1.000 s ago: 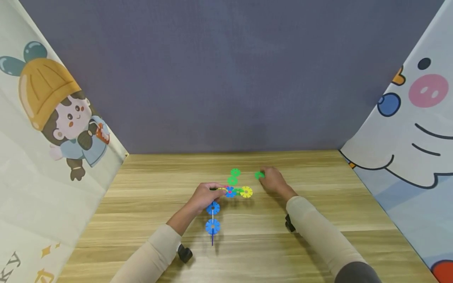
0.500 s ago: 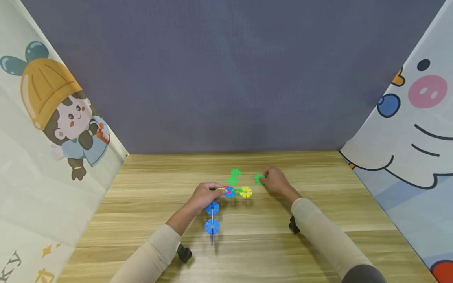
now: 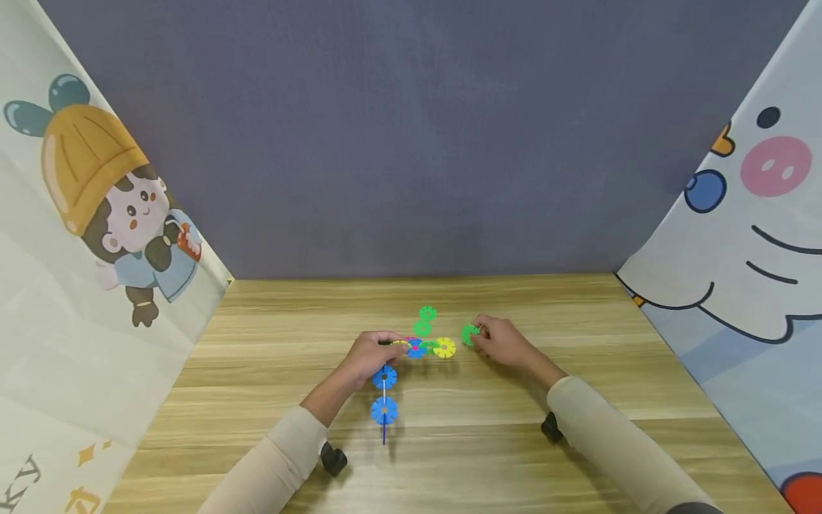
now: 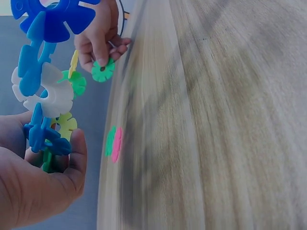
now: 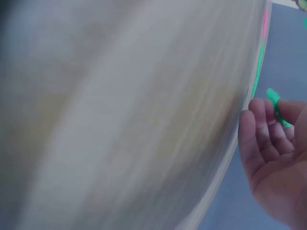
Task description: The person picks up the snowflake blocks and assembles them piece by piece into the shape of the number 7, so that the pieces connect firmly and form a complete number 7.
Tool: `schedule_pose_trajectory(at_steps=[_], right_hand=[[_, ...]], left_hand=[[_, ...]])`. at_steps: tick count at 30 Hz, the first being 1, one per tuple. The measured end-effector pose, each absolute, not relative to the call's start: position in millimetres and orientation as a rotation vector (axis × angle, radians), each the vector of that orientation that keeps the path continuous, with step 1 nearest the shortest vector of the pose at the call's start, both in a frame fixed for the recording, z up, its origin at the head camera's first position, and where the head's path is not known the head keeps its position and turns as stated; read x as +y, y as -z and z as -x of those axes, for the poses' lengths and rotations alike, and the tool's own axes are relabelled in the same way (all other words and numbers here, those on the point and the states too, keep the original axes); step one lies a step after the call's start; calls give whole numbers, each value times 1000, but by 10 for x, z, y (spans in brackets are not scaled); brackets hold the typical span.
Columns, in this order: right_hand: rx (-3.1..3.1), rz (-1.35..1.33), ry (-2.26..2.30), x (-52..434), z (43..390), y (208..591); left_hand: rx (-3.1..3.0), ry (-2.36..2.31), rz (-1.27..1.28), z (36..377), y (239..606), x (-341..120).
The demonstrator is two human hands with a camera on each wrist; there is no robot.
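My left hand [image 3: 367, 358] grips a joined chain of slotted plastic snowflake discs. Blue discs [image 3: 384, 411] extend toward me from it, and a yellow disc [image 3: 444, 348] ends the arm on the right. A white disc [image 4: 62, 100] of the chain shows in the left wrist view. Between thumb and fingers my right hand [image 3: 506, 343] pinches a single green snowflake disc [image 3: 469, 335], a short gap to the right of the yellow one. The left fingers hide part of the chain. In the right wrist view only the edge of the green disc [image 5: 273, 98] appears.
Two loose green discs [image 3: 427, 313] lie on the wooden table [image 3: 295, 307] behind the chain. A pink disc [image 4: 117, 144] lies close by, mostly hidden from the head view. A grey panel [image 3: 411, 143] rises at the back, with cartoon-printed panels on both sides.
My right hand has brought the green disc toward me, down to about the height of the yellow disc in the head view. The left hand and chain stay nearly still.
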State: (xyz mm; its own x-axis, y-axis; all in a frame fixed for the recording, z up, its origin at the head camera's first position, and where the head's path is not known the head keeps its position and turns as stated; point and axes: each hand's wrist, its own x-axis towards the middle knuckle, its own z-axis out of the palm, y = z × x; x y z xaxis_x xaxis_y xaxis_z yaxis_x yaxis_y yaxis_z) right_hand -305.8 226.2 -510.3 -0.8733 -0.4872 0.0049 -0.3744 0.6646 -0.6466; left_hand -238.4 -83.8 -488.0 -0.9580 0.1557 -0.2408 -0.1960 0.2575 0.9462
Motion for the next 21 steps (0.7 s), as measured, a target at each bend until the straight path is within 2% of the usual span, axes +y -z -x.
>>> schedule_pose_trajectory(at_steps=[7, 21], right_hand=[[2711, 896, 1009, 2215, 2924, 5035], [2666, 969, 1086, 2218, 2789, 4945]], left_hand=[[2248, -1761, 47, 2386, 4865, -837], [2249, -1764, 52, 2363, 4805, -825]])
